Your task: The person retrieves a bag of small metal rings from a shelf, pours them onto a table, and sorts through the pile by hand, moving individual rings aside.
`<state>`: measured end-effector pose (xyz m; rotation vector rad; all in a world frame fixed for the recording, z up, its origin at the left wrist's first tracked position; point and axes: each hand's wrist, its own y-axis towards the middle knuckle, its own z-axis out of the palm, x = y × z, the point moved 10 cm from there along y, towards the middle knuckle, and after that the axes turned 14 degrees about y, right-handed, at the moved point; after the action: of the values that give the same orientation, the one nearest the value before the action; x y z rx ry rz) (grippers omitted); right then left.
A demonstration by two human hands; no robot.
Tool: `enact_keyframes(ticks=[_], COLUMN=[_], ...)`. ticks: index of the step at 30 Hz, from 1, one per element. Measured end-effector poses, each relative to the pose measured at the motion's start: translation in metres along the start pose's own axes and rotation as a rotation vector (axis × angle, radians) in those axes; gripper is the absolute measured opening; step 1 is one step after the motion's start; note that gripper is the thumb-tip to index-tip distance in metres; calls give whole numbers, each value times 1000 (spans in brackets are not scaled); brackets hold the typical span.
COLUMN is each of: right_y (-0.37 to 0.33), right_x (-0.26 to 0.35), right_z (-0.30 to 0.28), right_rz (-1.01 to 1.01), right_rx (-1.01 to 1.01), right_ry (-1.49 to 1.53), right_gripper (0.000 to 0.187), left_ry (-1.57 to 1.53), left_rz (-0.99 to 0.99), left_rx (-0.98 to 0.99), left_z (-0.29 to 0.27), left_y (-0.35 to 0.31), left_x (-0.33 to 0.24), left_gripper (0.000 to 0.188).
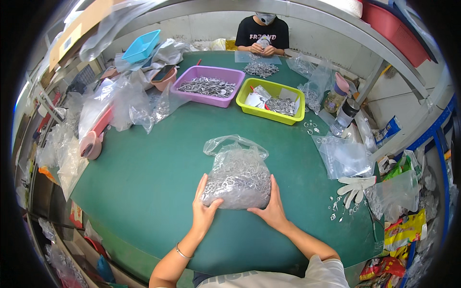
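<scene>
A clear plastic bag (237, 180) full of small silvery metal rings sits on the green table in front of me. Its loose, crumpled top points away from me. My left hand (203, 207) grips the bag's left side, thumb along the near edge. On the opposite side, my right hand (272, 206) presses in, its thumb also at the near edge. Both palms face each other with the bag between them. The undersides of the fingers are partly hidden by the bag.
Farther back stand a purple basin (211, 97) and a yellow-green basin (269, 115), both with metal pieces. A co-worker (262, 36) sits across, beside a metal pile (261, 69). At right lie a white glove (355, 189), flat plastic bags (343, 156) and a bottle (344, 117). Plastic bags crowd the left edge.
</scene>
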<state>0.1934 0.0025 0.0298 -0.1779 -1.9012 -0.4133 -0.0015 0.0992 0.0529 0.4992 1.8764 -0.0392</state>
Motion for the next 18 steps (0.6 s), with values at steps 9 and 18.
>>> enact_keyframes(ticks=[9,18], right_y=[4,-10], right_x=[9,25], right_z=[-8,-12], right_rz=[62,119], right_rx=[-93,-213], right_ry=[89,61], right_gripper=[119,103], left_ry=[383,414], left_rz=[249,339], left_rx=[-13,-191], left_z=[-7,-18], left_y=[10,20], left_x=[-29,-34], left_gripper=[42,12])
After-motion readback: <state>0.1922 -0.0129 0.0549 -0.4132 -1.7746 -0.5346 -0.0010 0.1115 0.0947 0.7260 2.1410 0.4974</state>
